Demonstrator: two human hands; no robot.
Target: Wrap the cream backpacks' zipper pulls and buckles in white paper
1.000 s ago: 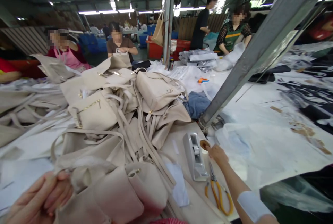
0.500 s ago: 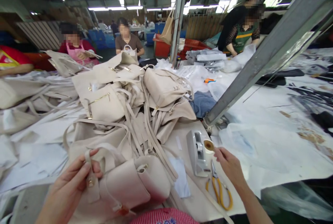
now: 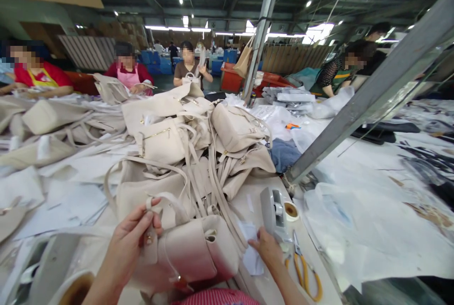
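Note:
My left hand [image 3: 142, 229] pinches the strap of a beige handbag [image 3: 187, 248] lying in front of me. Its flap and small metal fittings face up. My right hand [image 3: 266, 244] has its thumb and fingers closed at the edge of a white paper sheet [image 3: 252, 263], just right of the bag. Beyond that hand is a grey tape dispenser [image 3: 272, 213], with a tape roll [image 3: 291, 210] beside it. Yellow-handled pliers [image 3: 301, 267] lie to the right of my right wrist.
A heap of beige bags [image 3: 163, 142] rises ahead. A slanted metal post [image 3: 354, 111] crosses on the right, near blue cloth [image 3: 283, 153] and plastic sheets [image 3: 351, 229]. Another tape dispenser [image 3: 53, 257] stands at lower left. Several people work across the table.
My right hand has moved left from the tape roll to the white paper. The left hand keeps the strap. The view has shifted, showing the second dispenser at lower left.

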